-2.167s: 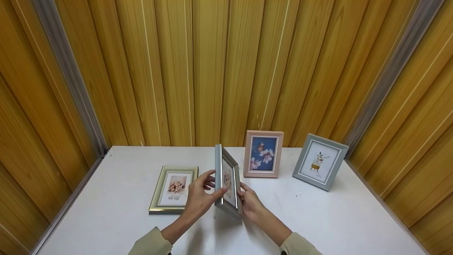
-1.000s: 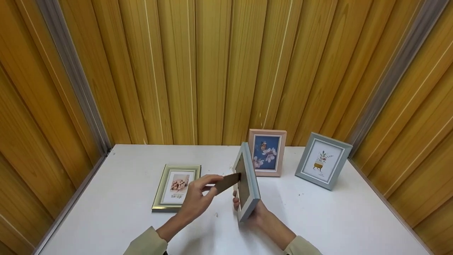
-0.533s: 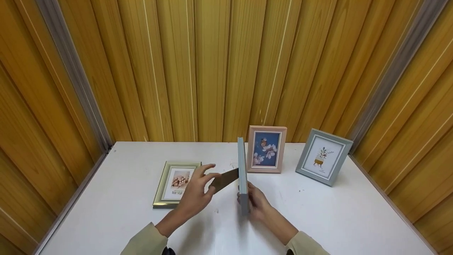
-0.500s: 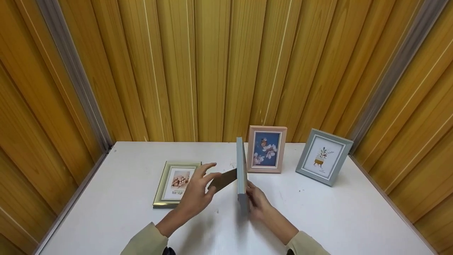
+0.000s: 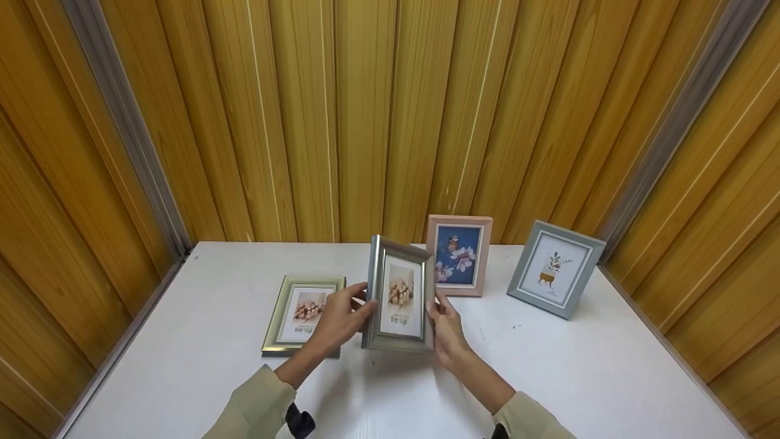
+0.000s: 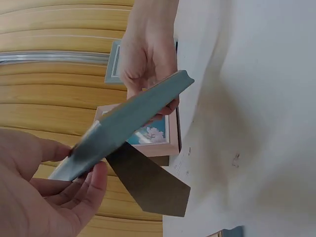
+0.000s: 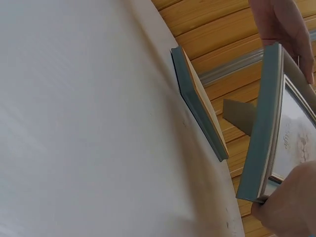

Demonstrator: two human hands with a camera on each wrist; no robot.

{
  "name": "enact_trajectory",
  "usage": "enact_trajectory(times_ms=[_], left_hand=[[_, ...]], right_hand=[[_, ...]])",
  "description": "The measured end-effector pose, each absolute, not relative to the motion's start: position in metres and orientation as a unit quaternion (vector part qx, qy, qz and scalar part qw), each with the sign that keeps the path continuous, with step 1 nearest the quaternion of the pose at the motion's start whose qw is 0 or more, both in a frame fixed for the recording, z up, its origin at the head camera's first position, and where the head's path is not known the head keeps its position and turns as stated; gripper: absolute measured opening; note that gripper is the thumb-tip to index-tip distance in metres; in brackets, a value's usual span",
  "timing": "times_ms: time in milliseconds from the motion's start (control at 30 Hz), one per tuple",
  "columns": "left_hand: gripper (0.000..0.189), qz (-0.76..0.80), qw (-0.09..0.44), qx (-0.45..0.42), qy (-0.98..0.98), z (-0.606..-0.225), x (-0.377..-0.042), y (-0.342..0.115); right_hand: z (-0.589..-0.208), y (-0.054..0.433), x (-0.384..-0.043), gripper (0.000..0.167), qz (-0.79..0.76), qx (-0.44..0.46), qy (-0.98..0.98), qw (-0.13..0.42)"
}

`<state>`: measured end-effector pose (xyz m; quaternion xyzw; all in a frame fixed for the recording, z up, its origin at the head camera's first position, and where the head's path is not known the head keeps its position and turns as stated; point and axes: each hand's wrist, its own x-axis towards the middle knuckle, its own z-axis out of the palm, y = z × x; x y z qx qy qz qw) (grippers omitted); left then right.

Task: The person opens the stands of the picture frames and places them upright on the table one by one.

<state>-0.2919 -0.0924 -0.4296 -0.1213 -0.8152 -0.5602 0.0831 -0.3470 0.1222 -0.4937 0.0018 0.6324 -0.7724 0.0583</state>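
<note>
Above the white table I hold up a silver-grey picture frame (image 5: 403,296), its flower picture facing me and tilted back slightly. My left hand (image 5: 338,320) pinches the left side, thumb in front and fingers behind. On the opposite side, my right hand (image 5: 450,335) grips the frame's edge. The brown stand leg (image 6: 150,185) sticks out from its back in the left wrist view. Beside my left hand, a greenish-gold picture frame (image 5: 308,314) lies face up, partly covered by that hand.
A pink frame (image 5: 485,262) with a blossom picture stands behind, its left edge partly hidden by the held one. Farther right stands a grey-blue frame (image 5: 518,277), turned at an angle. Wooden panels (image 5: 359,122) wall the white table (image 5: 548,378) at back and sides.
The held frame has turned from edge-on to face me and shifted left. My left hand has gone from the stand leg to the frame's left side, after swinging the leg out.
</note>
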Motion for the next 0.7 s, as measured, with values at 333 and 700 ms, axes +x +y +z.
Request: enact_trajectory(times_ms=[333, 700], left_hand=[[0.036, -0.528, 0.118, -0.048, -0.840, -0.436, -0.312, -0.107], [0.037, -0.505, 0.231, -0.002, -0.831, -0.455, -0.367, -0.103]], right_hand=[[-0.469, 0.113, -0.365, 0.054, -0.686, -0.079, 0.723, -0.025], [-0.454, 0.098, -0.407, 0.053, -0.590, -0.081, 0.791, -0.140]])
